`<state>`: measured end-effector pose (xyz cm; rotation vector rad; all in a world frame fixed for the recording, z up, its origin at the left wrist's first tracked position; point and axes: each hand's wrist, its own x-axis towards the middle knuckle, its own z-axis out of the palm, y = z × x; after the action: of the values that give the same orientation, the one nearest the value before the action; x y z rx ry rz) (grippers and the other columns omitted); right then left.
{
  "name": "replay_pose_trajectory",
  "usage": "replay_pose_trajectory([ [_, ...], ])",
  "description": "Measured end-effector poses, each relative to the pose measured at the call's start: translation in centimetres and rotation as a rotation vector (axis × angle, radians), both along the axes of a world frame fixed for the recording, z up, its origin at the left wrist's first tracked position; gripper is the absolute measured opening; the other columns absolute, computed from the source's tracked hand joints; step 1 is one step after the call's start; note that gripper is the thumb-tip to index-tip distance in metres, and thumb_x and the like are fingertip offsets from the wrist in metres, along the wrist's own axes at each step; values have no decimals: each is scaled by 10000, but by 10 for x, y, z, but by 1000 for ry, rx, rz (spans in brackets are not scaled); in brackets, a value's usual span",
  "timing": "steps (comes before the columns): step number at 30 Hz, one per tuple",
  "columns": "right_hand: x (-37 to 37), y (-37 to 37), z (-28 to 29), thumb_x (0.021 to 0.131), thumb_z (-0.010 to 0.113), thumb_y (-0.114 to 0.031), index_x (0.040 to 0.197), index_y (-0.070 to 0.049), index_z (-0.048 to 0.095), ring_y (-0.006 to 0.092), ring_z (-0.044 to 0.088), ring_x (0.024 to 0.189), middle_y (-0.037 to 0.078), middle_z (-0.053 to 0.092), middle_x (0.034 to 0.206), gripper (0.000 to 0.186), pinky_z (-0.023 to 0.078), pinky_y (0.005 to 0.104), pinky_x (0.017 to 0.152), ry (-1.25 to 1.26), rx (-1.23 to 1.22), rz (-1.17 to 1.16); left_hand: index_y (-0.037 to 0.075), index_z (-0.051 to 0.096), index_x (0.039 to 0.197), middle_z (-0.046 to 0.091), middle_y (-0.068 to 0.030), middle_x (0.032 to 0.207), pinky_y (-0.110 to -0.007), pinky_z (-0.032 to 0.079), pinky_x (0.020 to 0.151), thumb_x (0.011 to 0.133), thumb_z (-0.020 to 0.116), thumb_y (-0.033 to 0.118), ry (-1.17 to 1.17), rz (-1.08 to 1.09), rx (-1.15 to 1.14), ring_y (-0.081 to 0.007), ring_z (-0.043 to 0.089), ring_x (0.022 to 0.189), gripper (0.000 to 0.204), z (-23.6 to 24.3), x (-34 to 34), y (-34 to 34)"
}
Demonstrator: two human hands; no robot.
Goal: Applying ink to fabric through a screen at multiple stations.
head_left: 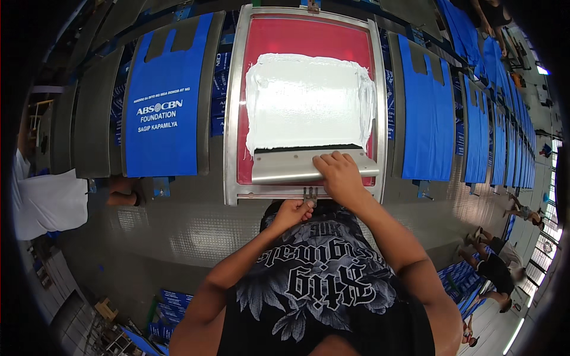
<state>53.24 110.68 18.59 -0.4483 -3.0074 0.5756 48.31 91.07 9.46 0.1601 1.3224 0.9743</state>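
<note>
A silk-screen frame [231, 118] with a silver metal border and red mesh [297, 32] lies before me. Thick white ink [309, 107] covers the middle of the mesh. Along the near edge of the ink rests a wide metal squeegee [285, 166], tilted slightly. My right hand [341, 175] grips its right half, fingers curled over the top. At the middle of the frame's near bar, my left hand [292, 213] pinches a small pronged metal bracket [310, 194]. The squeegee's blade edge and whatever lies under the screen are hidden.
A blue bag with white print [166, 101] lies on a flat board left of the frame. Plain blue bags [427, 113] lie on boards in a row to the right. A person in a white shirt [50, 204] stands at left; other people [496, 267] are at right.
</note>
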Motion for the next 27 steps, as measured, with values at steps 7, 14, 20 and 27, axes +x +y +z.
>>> replay_pose_trajectory([
  [7,-2,83,54,732,681,-93,1068,-46,617,263,646,800,174,650,877,345,496,344,729,96,-292,-307,-7,637,822,601,-96,650,-334,468,568,889,586,338,403,-536,-25,-176,576,579,355,43,-30,7],
  [14,36,212,3,771,672,-172,1031,48,599,204,647,768,125,663,907,349,517,320,713,228,-1152,-679,35,608,994,629,-95,785,-308,465,643,909,545,293,1272,227,-76,-171,586,719,279,78,-141,19],
  [20,56,230,-63,783,668,-132,1092,36,572,243,654,843,152,646,981,365,535,353,773,301,-1634,-828,-4,470,1290,558,-196,1207,-306,417,908,901,532,446,1141,183,-416,-255,553,1076,599,47,-200,26],
  [27,74,229,-51,772,672,-165,1122,37,564,258,650,865,144,641,1008,419,536,374,787,361,-1696,-835,-54,474,1267,544,-216,1228,-319,391,960,914,545,384,1040,472,-110,-252,519,1140,567,36,-174,32],
])
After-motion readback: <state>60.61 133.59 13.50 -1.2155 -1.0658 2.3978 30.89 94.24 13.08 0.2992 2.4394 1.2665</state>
